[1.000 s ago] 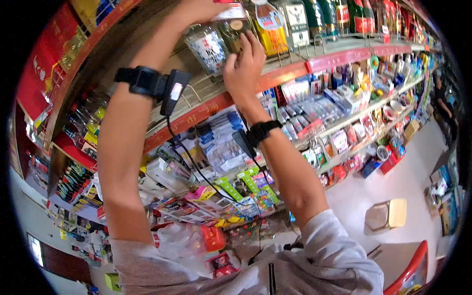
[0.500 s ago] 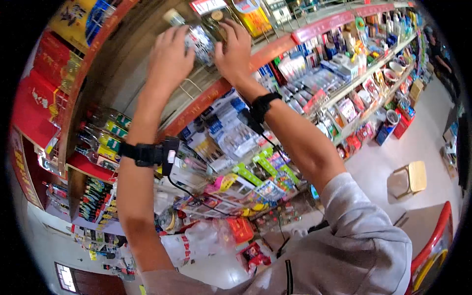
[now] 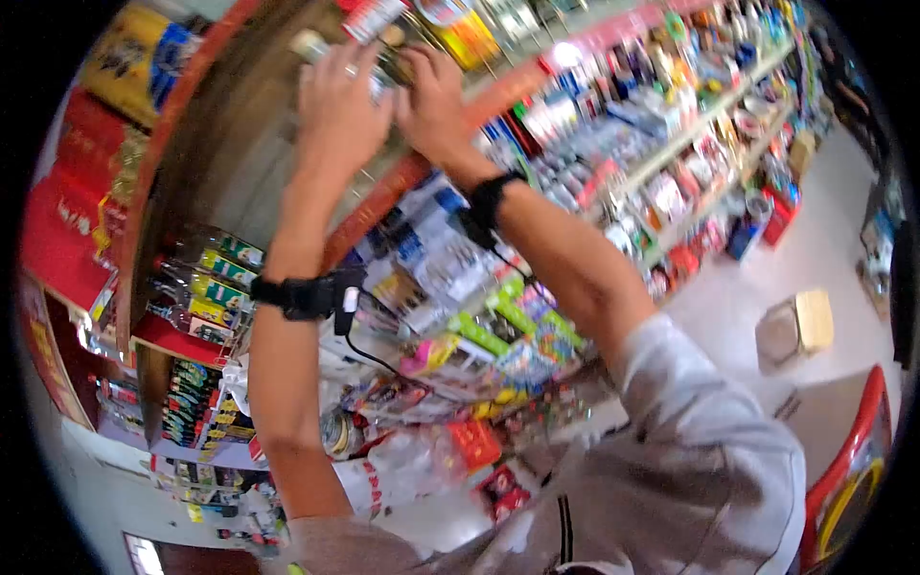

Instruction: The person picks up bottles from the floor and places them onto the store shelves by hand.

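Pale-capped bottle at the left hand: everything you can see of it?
The bottle shows a short, pale cap beyond the fingertips; most of the body is hidden behind the left hand, whose fingers lie across it, apparently touching. Material and label are too blurred to tell. It points toward the picture's upper left, though lens distortion makes true tilt unclear. It is at the shelf with a reddish front edge; its base is hidden.

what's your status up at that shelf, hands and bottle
Left hand over pale-capped bottle, grip too blurred to tell. Right hand close beside. Second bottle crowding alongside.
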`<state>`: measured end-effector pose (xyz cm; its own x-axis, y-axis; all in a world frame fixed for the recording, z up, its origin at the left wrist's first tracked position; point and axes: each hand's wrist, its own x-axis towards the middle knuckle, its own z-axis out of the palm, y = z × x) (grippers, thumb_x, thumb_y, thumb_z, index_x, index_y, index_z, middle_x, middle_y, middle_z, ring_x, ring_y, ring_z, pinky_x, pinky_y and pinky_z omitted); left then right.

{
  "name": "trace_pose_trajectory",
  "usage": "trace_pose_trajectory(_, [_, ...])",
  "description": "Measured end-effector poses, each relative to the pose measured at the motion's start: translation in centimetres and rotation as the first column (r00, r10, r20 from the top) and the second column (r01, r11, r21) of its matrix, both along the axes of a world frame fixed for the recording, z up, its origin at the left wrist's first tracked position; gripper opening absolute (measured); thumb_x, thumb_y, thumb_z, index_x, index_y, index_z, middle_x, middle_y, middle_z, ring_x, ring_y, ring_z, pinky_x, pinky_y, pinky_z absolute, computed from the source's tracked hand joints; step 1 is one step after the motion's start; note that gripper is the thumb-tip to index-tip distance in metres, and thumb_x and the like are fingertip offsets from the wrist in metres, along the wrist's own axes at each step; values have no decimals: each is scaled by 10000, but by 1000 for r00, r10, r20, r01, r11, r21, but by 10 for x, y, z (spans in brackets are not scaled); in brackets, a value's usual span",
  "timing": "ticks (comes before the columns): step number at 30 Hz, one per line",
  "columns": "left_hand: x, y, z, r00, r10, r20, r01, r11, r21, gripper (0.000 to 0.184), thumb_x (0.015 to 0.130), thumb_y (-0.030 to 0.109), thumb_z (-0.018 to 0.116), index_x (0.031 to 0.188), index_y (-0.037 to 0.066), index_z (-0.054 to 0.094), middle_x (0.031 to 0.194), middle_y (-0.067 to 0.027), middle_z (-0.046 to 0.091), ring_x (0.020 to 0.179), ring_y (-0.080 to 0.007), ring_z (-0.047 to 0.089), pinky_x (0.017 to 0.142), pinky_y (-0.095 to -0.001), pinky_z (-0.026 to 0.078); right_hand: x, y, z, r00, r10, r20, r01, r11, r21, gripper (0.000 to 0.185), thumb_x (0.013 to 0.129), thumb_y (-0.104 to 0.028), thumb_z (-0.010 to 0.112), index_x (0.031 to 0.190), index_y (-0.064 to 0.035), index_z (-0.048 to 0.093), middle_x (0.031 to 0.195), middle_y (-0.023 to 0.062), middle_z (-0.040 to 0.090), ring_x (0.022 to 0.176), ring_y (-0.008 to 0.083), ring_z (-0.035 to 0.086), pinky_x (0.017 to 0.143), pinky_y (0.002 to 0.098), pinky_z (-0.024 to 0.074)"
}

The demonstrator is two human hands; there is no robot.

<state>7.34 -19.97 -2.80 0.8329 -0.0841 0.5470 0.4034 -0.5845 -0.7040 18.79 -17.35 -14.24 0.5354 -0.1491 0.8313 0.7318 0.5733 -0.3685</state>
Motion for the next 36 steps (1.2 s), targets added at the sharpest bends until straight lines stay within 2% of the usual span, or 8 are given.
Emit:
trace_pose_trajectory(3, [-30, -38, -23, 974, -218, 56, 224, 965, -137, 416, 888, 197, 685, 1264, 38, 606, 1263, -175, 624, 1208, -355, 556, 1061, -462, 408, -2, -6, -7, 1000, 6, -21, -6, 1000, 21, 465, 745, -83, 655, 1198, 9, 600, 1235, 250, 556, 1193, 434, 498, 1046, 526, 404])
trace_pose_trajectory(5, [-54, -90, -73, 994, -59, 89, 85, 943, -322, 424, 937, 223, 663, 1317, 47, 597, 1295, -149, 629, 1226, -338, 554, 1082, -431, 390, 7, -7, -42, 995, -80, 60, 89, 979, -181, 289, 739, -121, 673, 1008, -27, 631, 974, 205, 600, 1019, 372, 556, 872, 493, 465])
trace_pose_trajectory(9, [-124, -143, -163, 940, -25, 339, 270, 664, -698, 339, 1000, 130, 591, 1285, -53, 588, 1322, -198, 619, 1217, -308, 590, 1087, -418, 413, -38, -29, -95, 972, -208, 108, 207, 978, 24, 277, 688, -264, 715, 882, -95, 614, 881, 144, 581, 796, 335, 555, 693, 477, 448])
trace_pose_trajectory(12, [-167, -164, -244, 956, 137, 258, 139, 562, -815, 316, 1004, 105, 568, 1267, -70, 585, 1275, -194, 630, 1181, -298, 604, 1068, -412, 434, -91, -81, -188, 990, 92, 102, -85, 994, -71, 292, 713, -195, 700, 968, -91, 601, 926, 125, 546, 856, 341, 552, 726, 462, 452])
trace_pose_trajectory(16, [-222, -191, -342, 905, 426, 23, 6, 40, -999, 266, 1015, 68, 536, 1232, -80, 583, 1221, -166, 647, 1160, -264, 608, 1030, -374, 461, -158, -135, -325, 915, 401, -49, -367, 775, -515, 318, 756, -123, 681, 1055, -68, 589, 983, 147, 572, 928, 360, 594, 760, 481, 504])
trace_pose_trajectory(23, [-252, -220, -464, 907, 385, -168, 77, -544, -835, 233, 1022, 53, 521, 1214, -62, 586, 1191, -146, 653, 1134, -241, 615, 1023, -354, 458, -185, -184, -423, 883, 386, -266, -442, 499, -745, 255, 779, -109, 637, 1025, -58, 593, 892, 141, 635, 816, 359, 656, 677, 486, 536])
trace_pose_trajectory(33, [-259, -235, -641, 933, 103, -344, -126, -803, -582, 187, 1003, 99, 550, 1074, -50, 638, 1085, -127, 671, 1036, -200, 639, 964, -323, 473, -206, -270, -589, 772, 191, -606, -607, -61, -792, 243, 828, -218, 625, 1006, -53, 628, 910, 187, 670, 844, 410, 669, 737, 511, 549])
trace_pose_trajectory(36, [-266, -232, -736, 868, 19, -497, -197, -904, -380, 219, 983, 94, 578, 1176, -3, 611, 952, -98, 679, 797, -128, 630, 726, -266, 510, -219, -322, -687, 808, 47, -587, -529, -381, -758, 223, 859, -242, 637, 1001, -77, 687, 955, 175, 701, 879, 387, 678, 756, 488, 550])
